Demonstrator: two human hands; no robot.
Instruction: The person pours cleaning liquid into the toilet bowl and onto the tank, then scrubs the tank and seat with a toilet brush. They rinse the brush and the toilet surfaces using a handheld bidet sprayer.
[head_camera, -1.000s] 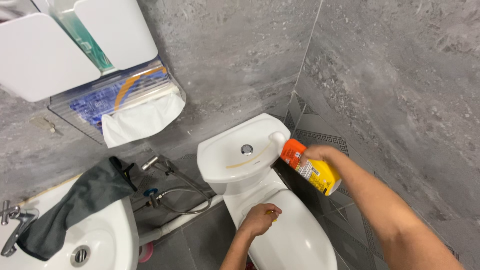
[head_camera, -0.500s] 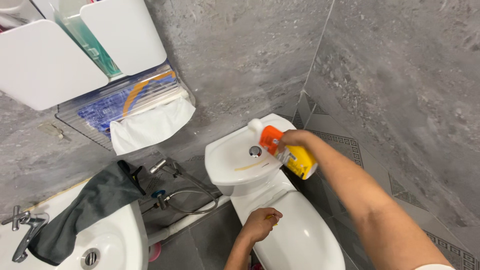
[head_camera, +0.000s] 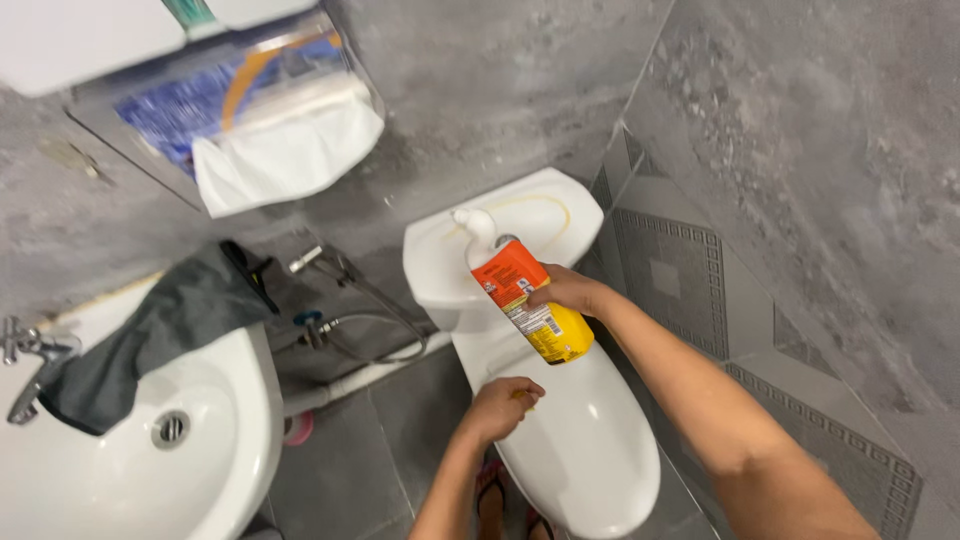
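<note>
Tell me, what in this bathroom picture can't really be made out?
- Head view: the small yellow thing under the left hand; closed fingers cover most of it.
- Flush button on the toilet tank: the orange and yellow bottle in the right hand blocks it.
- Tap on the sink: cut by the left edge.
- White wall dispenser: cut by the top edge.
- Feet below the toilet lid: mostly hidden.

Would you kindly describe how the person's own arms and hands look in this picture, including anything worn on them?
Both forearms are bare, with no sleeve showing down to the bottom edge of the picture. The left hand and the right hand wear no gloves, and no watch, bracelet or ring shows on either. The right arm looks much thicker only because it is nearer the camera. No markings show on either arm.
</note>
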